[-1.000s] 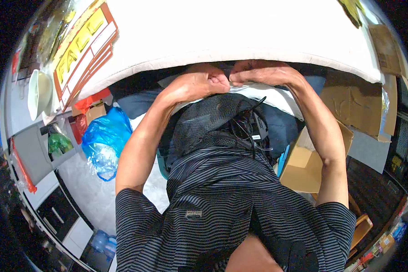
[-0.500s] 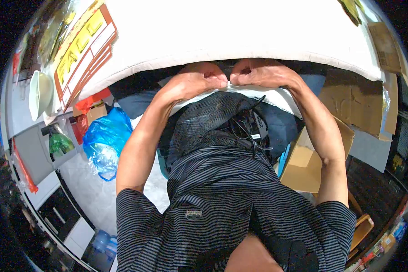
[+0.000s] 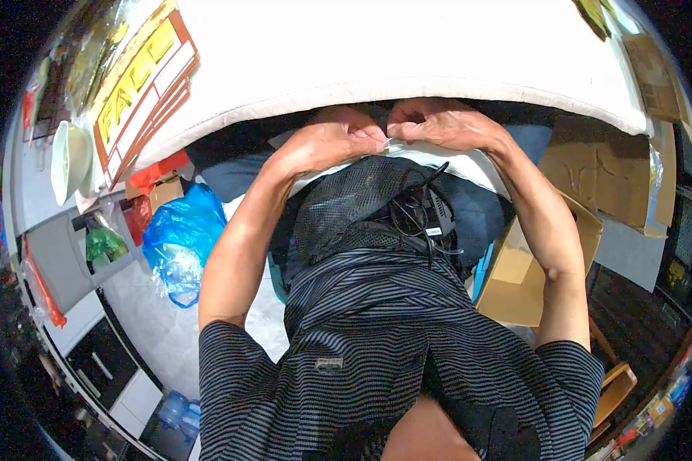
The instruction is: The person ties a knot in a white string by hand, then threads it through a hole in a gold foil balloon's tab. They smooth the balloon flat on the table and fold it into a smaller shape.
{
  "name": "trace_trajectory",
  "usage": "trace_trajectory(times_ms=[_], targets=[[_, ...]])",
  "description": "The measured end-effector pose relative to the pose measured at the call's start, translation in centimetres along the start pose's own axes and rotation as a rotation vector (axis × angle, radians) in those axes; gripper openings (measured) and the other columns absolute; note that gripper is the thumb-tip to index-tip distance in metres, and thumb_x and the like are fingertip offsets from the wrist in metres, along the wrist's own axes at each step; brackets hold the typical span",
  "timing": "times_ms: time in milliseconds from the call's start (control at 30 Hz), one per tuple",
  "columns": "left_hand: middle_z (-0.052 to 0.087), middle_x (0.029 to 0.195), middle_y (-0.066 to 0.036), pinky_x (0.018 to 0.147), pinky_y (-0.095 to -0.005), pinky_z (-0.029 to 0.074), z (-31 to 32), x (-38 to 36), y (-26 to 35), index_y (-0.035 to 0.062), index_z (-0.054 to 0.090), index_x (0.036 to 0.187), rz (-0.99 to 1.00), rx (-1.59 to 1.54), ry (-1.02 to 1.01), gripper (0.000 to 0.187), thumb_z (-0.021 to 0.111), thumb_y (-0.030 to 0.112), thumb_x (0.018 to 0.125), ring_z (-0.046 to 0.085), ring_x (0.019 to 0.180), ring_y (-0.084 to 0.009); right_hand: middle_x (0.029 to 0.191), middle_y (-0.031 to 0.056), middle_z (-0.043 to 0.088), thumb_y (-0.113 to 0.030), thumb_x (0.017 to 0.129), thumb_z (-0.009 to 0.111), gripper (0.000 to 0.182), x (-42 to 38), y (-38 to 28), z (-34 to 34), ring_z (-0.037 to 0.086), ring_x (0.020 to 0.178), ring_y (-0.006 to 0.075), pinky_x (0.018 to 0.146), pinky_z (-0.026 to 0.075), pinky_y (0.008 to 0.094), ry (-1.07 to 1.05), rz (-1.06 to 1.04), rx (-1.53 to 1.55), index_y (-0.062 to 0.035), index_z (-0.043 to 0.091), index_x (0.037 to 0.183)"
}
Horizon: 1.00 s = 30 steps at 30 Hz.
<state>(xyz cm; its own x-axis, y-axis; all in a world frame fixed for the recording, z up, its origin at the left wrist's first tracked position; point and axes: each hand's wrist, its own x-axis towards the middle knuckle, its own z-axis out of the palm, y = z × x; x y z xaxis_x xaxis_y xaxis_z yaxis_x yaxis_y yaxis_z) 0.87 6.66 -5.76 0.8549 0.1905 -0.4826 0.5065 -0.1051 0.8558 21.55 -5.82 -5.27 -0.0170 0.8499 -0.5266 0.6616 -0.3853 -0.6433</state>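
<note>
Both left hand (image 3: 334,138) and right hand (image 3: 444,127) seemingly pinch a white strand (image 3: 388,143) beside the tabletop (image 3: 407,46), best kept evenly, gently taut.

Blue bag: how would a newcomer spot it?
Find the white surface across the top of the view. Below its left end, outside the left arm, is the crumpled, shiny blue bag. Its colour and larger size set it apart from the red plastic and green plastic farther left.

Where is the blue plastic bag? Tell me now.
In the head view, the blue plastic bag is on the left, just outside the person's left forearm, beside red plastic.
</note>
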Motion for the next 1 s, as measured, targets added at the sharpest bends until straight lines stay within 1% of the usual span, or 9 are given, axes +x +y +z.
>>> trace_trajectory(times_ms=[200,367,433,467,500,567,667,933,1000], targets=[[0.068,0.085,0.000,0.078,-0.0274,0.049,-0.2,-1.0,2.7,0.0063,0.073,0.101,-0.041,0.091,0.005,0.027,0.068,0.031,0.091,0.060,0.082,-0.0113,0.086,0.0076,0.068,-0.043,0.092,0.064,0.044,-0.4,-0.4,-0.3,0.061,0.081,0.0195,0.077,0.049,0.0340,0.029,-0.148,0.135,-0.0033,0.071,0.108],[0.067,0.085,0.000,0.073,-0.0242,0.048,-0.4,-3.3,6.6,0.0046,0.073,0.099,-0.208,0.183,0.075,0.025,0.069,0.028,0.092,0.059,0.077,-0.0087,0.114,0.0118,0.071,-0.044,0.099,0.059,0.047,0.0,2.7,0.9,0.065,0.106,0.0206,0.096,0.048,0.0329,0.148,-0.205,0.084,-0.0050,0.068,0.123],[0.069,0.086,-0.004,0.065,-0.0211,0.048,-0.1,-2.7,3.2,0.0009,0.070,0.097,-0.003,-0.269,0.012,0.018,0.069,0.018,0.092,0.059,0.072,-0.0070,0.121,0.0122,0.069,-0.046,0.101,0.056,0.051,-2.7,-0.3,-0.4,0.063,0.112,0.0215,0.101,0.046,0.0333,0.104,-0.076,0.203,-0.0043,0.065,0.128],[0.069,0.086,-0.004,0.065,-0.0211,0.048,-0.1,-3.2,3.7,0.0009,0.070,0.097,-0.002,-0.267,0.017,0.018,0.069,0.018,0.092,0.059,0.072,-0.0070,0.127,0.0125,0.067,-0.047,0.103,0.054,0.054,-3.8,-1.5,-0.8,0.061,0.119,0.0224,0.106,0.044,0.0337,0.057,0.057,0.323,-0.0037,0.063,0.133],[0.070,0.087,-0.006,0.062,-0.0203,0.049,0.2,-4.1,4.6,-0.0005,0.068,0.097,0.078,-0.353,-0.032,0.015,0.067,0.013,0.092,0.060,0.069,-0.0072,0.132,0.0135,0.064,-0.053,0.103,0.050,0.065,-3.9,-1.2,-0.6,0.059,0.123,0.0242,0.109,0.042,0.0362,-0.056,-0.198,0.530,-0.0004,0.056,0.141],[0.071,0.087,-0.008,0.058,-0.0196,0.049,0.6,-5.6,6.0,-0.0018,0.067,0.097,0.156,-0.437,-0.082,0.012,0.066,0.009,0.092,0.061,0.067,-0.0073,0.134,0.0176,0.062,-0.056,0.103,0.048,0.073,-4.8,-2.3,0.2,0.058,0.126,0.0254,0.111,0.041,0.0385,-0.017,-0.431,0.794,0.0050,0.052,0.142],[0.070,0.086,-0.008,0.056,-0.0216,0.051,0.7,-6.8,7.3,0.0009,0.064,0.095,0.190,-0.434,-0.078,0.017,0.068,0.017,0.094,0.062,0.064,-0.0083,0.134,0.0203,0.061,-0.058,0.103,0.044,0.077,-5.8,-3.0,-0.5,0.058,0.127,0.0277,0.112,0.041,0.0404,-0.072,-0.531,0.856,0.0069,0.047,0.145],[0.070,0.090,-0.012,0.064,-0.0253,0.055,0.7,-8.2,8.7,-0.0012,0.060,0.101,0.278,-0.555,-0.093,0.015,0.063,0.013,0.097,0.067,0.071,-0.0136,0.139,0.0233,0.057,-0.060,0.102,0.041,0.085,-6.9,-5.5,-0.3,0.054,0.132,0.0301,0.112,0.041,0.0412,-0.097,-0.590,0.913,0.0075,0.031,0.153],[0.070,0.091,-0.015,0.069,-0.0274,0.057,0.7,-8.9,10.0,-0.0036,0.059,0.104,0.324,-0.605,-0.049,0.017,0.061,0.012,0.099,0.070,0.078,-0.0183,0.123,0.0164,0.062,-0.063,0.098,0.048,0.085,-7.6,-7.1,-0.6,0.061,0.120,0.0271,0.109,0.044,0.0395,-0.138,-0.586,0.909,0.0079,0.041,0.145]])
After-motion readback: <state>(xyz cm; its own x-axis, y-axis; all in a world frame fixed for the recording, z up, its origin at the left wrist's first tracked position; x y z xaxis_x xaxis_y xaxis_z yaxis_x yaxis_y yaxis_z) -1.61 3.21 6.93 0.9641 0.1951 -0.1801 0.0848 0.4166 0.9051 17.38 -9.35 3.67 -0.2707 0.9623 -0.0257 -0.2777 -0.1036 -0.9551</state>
